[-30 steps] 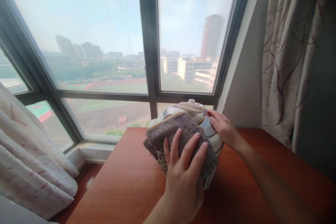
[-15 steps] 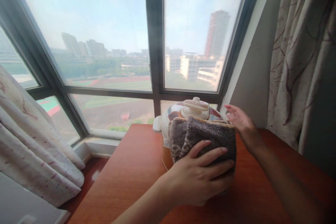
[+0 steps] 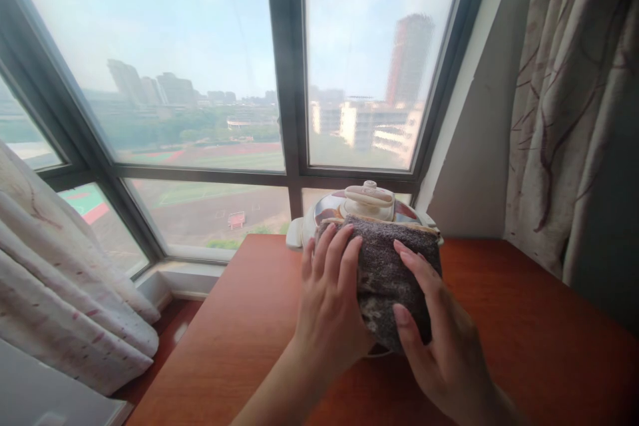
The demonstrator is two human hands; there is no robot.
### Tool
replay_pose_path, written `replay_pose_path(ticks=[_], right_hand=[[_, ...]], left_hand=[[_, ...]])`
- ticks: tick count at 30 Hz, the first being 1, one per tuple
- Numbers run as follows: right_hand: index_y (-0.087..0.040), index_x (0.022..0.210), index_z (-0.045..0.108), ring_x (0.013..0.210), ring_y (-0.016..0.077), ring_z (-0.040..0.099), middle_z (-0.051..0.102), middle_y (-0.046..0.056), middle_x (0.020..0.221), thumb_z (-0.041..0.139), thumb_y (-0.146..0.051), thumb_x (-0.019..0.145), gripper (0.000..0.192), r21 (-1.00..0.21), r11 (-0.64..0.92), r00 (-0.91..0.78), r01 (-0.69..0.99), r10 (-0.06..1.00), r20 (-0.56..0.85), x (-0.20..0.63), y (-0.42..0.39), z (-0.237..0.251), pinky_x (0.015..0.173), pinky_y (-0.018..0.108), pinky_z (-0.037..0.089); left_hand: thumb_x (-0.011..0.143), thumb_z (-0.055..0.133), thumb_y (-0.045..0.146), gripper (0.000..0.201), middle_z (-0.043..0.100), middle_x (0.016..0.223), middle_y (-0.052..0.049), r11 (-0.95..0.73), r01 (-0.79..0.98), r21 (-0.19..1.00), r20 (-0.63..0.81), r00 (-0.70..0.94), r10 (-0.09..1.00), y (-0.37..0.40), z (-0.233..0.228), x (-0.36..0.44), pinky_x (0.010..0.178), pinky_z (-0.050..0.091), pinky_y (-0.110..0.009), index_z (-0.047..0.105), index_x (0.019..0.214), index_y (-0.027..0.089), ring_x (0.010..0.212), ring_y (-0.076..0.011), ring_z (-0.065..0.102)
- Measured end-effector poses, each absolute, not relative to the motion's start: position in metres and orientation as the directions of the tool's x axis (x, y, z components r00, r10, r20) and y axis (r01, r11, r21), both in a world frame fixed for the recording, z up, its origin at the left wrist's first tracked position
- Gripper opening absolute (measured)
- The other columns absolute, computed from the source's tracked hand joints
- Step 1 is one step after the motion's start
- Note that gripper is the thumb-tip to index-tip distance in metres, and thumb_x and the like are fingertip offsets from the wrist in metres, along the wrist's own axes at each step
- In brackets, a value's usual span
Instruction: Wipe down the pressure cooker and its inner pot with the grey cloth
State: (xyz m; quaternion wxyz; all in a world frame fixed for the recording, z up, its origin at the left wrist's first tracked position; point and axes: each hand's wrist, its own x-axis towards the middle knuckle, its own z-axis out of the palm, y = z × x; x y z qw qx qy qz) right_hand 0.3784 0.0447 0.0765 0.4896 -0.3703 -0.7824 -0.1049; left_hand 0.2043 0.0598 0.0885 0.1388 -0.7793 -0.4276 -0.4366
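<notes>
I have both hands on a brown cloth [image 3: 394, 273] draped over the front of the cooker [image 3: 324, 219], which sits at the far edge of the table [image 3: 239, 346], just before the window [image 3: 200, 80]. My left hand [image 3: 329, 299] lies flat, fingers [image 3: 332, 249] spread and pressing the cloth's left part against the cooker's wall. My right hand [image 3: 439, 339] cups the cloth from the right, thumb and fingers open around it rather than clenched; it presses, it does not pinch. Neither hand is closed on anything.

The cloth hangs from the rim of the lid [image 3: 369, 203] down to near the table, and it hides most of the cooker's front. To wipe well here, I judge I should keep the palms flat so the whole pad bears on the curved wall, and move both hands together so the folds do not bunch. The cooker looks light and stands free, so one hand ought to brace while the other rubs, or it may slide toward the glass. The knob on the lid and the white tab at the left call for fingertip work through the cloth. The curtain [image 3: 564, 113] at the right hangs well apart.
</notes>
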Motion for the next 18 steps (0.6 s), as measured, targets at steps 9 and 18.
replay_pose_path(ticks=[9,18], right_hand=[[-0.011,0.152,0.042,0.150,0.0445,0.030,0.032,0.026,0.163,0.065,-0.047,0.092,0.074,0.048,0.512,-0.367,0.857,0.544,0.754,0.354,0.041,0.085,0.115,0.068,0.035],[-0.016,0.149,0.048,0.147,0.0435,0.035,0.039,0.024,0.159,0.066,-0.039,0.089,0.067,0.022,0.480,-0.331,0.877,0.569,0.753,0.345,0.046,0.089,0.116,0.068,0.032]], left_hand=[[0.101,0.047,0.046,0.041,0.055,0.151,-0.009,-0.672,0.507,0.540,0.704,0.165,0.690,0.103,0.115,0.099,0.123,0.028,-0.049,0.066,0.131,0.026,0.146,-0.0307,0.042],[0.086,0.066,0.053,0.066,0.063,0.142,-0.015,-0.123,0.071,0.990,0.123,0.011,0.992,0.156,0.067,0.079,0.111,0.040,-0.050,0.056,0.141,0.018,0.129,-0.0351,0.057]])
